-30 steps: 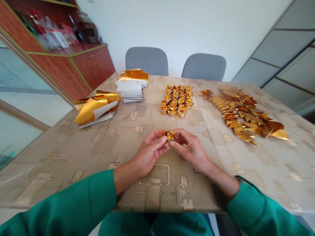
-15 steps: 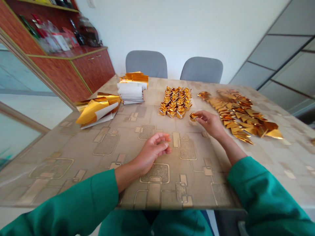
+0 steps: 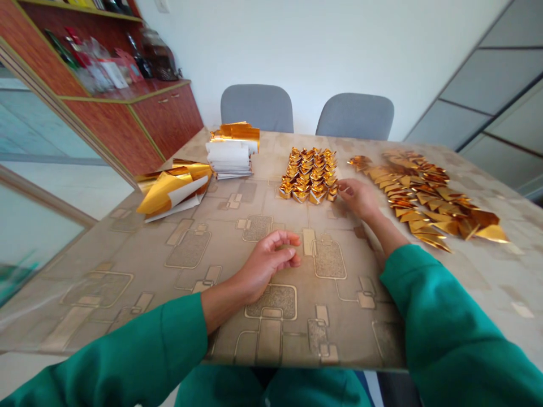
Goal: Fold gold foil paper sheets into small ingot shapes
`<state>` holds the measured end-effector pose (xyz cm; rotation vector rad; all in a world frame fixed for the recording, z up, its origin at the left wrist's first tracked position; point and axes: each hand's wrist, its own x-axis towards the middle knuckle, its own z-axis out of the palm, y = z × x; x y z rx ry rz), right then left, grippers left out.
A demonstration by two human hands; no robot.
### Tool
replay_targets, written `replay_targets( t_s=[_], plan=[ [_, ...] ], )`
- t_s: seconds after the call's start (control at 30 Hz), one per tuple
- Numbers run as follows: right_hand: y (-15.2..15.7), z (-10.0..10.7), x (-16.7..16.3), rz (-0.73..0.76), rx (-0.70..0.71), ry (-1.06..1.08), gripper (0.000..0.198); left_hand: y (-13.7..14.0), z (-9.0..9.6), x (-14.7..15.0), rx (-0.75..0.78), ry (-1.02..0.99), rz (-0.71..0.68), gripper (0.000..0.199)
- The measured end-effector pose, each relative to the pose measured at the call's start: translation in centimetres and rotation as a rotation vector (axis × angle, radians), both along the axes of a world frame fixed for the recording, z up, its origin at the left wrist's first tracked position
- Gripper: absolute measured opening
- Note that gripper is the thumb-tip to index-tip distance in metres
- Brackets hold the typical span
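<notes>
Rows of folded gold paper ingots stand close together at the middle of the table. My right hand is at the front right corner of this block, its fingertips pinched at the small gold paper ingot that ends the front row. The fingers partly hide where they meet it. My left hand rests over the tablecloth, nearer to me, with fingers loosely curved, thumb apart from them and nothing between.
Flat folded gold paper pieces lie spread to the right. On the left are a curled bundle of gold paper sheets and a stack of white-backed folded paper. Two grey chairs stand behind the patterned table.
My right hand has carried the gold paper ingot forward to the right end of the front row, against the block. The left hand keeps its pose. The view has shifted slightly.
</notes>
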<state>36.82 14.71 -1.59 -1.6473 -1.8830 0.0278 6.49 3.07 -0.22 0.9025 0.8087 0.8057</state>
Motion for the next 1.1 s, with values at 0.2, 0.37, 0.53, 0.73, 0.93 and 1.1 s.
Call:
replay_targets(
  t_s=[0.2, 0.37, 0.53, 0.73, 0.93, 1.1],
  plan=[
    [-0.3, 0.0, -0.1, 0.059, -0.011, 0.023, 0.044, -0.1, 0.0, -0.1, 0.001, -0.003, -0.007, 0.018],
    [-0.9, 0.1, -0.8, 0.111, -0.071, -0.005, 0.041, 0.0, 0.1, 0.0, -0.002, 0.004, -0.005, 0.017],
    [-0.6, -0.1, -1.3, -0.015, -0.039, -0.036, 0.034, 0.0, 0.1, 0.0, 0.008, 0.007, -0.003, 0.017],
    [-0.4, 0.0, -1.6, -0.103, -0.039, -0.028, 0.026, 0.0, -0.1, 0.1, 0.011, 0.001, -0.002, 0.017],
    [-0.6, 0.7, -2.1, -0.179, -0.063, 0.018, 0.036, 1.1, -0.2, -0.3, 0.113, 0.067, -0.023, 0.015],
    [-2.0, 1.5, -1.9, -0.185, -0.081, 0.033, 0.016, 4.6, 0.8, -2.9, 0.434, 0.386, 0.056, 0.017]
  ],
)
